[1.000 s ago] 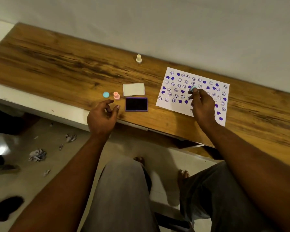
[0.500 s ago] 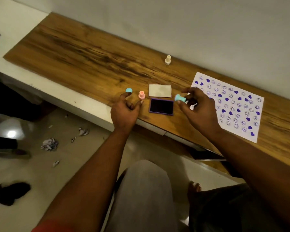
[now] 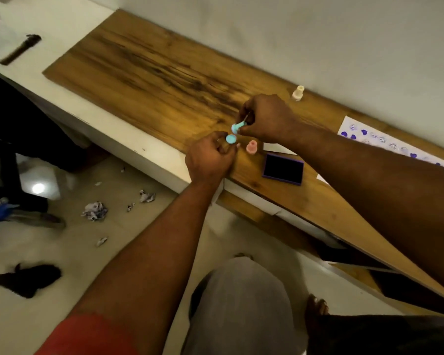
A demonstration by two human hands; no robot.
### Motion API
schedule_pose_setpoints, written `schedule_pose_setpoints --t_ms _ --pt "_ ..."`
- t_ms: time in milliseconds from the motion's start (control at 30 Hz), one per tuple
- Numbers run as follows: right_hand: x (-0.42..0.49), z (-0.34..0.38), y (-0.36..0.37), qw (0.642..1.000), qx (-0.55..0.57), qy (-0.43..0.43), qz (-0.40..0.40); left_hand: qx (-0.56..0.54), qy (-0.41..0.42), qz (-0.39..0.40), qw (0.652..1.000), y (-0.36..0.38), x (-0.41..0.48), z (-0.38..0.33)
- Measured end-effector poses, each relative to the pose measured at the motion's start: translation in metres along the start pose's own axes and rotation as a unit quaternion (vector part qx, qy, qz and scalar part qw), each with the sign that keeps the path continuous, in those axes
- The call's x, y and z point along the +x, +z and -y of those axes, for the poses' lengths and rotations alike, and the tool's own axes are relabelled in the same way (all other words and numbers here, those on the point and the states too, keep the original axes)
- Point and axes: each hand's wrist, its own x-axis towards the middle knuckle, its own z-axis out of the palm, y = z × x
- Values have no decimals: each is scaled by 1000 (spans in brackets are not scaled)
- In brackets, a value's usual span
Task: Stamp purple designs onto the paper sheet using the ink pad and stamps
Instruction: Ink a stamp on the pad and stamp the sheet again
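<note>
Blue stamp (image 3: 237,127), purple ink pad (image 3: 282,169)

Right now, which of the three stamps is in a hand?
The blue stamp, pinched in the right hand; the pink stamp and cream stamp stand on the table. Left hand holds its cap.

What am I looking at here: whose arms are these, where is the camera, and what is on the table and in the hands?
There is no machine: a person works bare-handed, and the single camera sits on their head, looking down, so the arms reach in from below. The right hand pinches a small blue stamp; the left hand holds a round blue piece, perhaps its cap, close beside it. On the wooden table stand a pink stamp and, near the wall, a cream stamp. The open purple ink pad lies nearby, and the paper sheet with purple prints shows at the right, partly behind the arm.
</note>
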Motion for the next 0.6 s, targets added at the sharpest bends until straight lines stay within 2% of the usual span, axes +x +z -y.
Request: schedule_pose_setpoints --t_ms 167,367,600 --pt "5 -3 14 1000 -18 -6 16 -6 0 -28 1000 7 -6 -3" --pt "10 -1 17 997 -70 -8 41 6 -11 -19 1000 5 -2 -4" --pt "13 -1 16 999 -4 22 42 14 -3 -3 1000 3 -1 -5"
